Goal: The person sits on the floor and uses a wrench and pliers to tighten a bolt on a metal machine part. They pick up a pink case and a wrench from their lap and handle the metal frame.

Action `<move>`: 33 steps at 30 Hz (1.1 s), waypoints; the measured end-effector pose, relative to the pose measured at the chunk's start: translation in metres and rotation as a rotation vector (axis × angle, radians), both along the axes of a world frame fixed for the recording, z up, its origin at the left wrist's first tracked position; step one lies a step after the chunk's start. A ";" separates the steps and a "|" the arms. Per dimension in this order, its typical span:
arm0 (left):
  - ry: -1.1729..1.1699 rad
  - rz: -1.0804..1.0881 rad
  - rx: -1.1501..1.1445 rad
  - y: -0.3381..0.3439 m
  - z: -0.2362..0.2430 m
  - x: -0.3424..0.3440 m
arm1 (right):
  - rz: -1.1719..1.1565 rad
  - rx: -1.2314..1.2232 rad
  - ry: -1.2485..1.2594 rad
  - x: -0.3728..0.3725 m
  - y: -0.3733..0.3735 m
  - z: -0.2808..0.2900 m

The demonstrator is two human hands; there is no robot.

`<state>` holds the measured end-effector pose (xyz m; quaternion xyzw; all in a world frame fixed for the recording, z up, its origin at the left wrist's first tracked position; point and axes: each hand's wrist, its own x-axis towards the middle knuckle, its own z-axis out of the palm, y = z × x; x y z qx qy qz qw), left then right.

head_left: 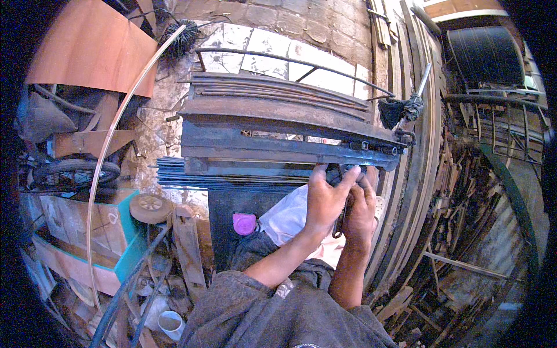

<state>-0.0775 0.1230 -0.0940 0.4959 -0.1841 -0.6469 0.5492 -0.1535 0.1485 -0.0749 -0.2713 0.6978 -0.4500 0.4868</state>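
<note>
We work at the steel frame (278,148), its right end near one o'clock. Our left hand (326,200) grips the frame's lower edge; our right hand (361,209) clenches a dark metal tool (340,223) just beneath. We should keep both wrists braced and steady.

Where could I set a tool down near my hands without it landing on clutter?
The flat top of the dark metal bench, left of both hands, looks bare. A small patch lies between the pink cap and the white bag. The floor at left and the scrap pile at right are crowded.
</note>
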 end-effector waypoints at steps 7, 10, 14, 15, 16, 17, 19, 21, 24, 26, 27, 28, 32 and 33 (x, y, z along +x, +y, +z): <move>-0.081 -0.025 0.004 0.001 0.001 0.001 | 0.085 -0.061 0.122 0.004 -0.004 0.010; -0.100 -0.037 0.037 0.003 0.002 -0.001 | 0.043 -0.038 0.067 0.004 -0.003 0.007; -0.053 0.042 -0.002 0.002 0.005 -0.004 | 0.020 -0.047 0.054 0.005 -0.003 0.006; -0.072 0.026 -0.001 0.001 0.007 -0.003 | 0.024 -0.035 0.063 0.004 -0.003 0.006; -0.091 0.010 0.000 0.000 0.008 -0.001 | 0.029 -0.022 0.071 0.003 -0.003 0.006; -0.109 -0.005 0.001 -0.001 0.009 0.000 | 0.033 -0.010 0.079 0.002 -0.003 0.006; -0.072 0.007 0.004 0.000 0.005 -0.001 | 0.056 -0.037 0.053 0.002 -0.004 0.007; -0.052 0.011 0.000 0.000 0.002 -0.002 | 0.081 -0.041 0.049 -0.001 -0.004 0.006; -0.055 0.022 -0.013 0.002 -0.001 -0.002 | 0.123 -0.023 0.087 -0.006 -0.004 0.004; -0.068 0.048 -0.021 0.002 -0.003 -0.006 | 0.156 -0.024 0.129 -0.005 -0.006 0.009; -0.054 0.042 -0.019 0.003 -0.002 -0.006 | 0.171 -0.028 0.165 -0.005 -0.006 0.009; -0.039 0.036 -0.016 0.003 -0.001 -0.006 | 0.186 -0.031 0.201 -0.005 -0.006 0.008; -0.174 0.004 -0.050 0.002 0.009 -0.002 | 0.045 -0.040 0.196 0.010 -0.008 0.013; -0.156 0.005 -0.038 0.002 0.006 -0.002 | 0.080 -0.028 0.177 0.007 -0.006 0.012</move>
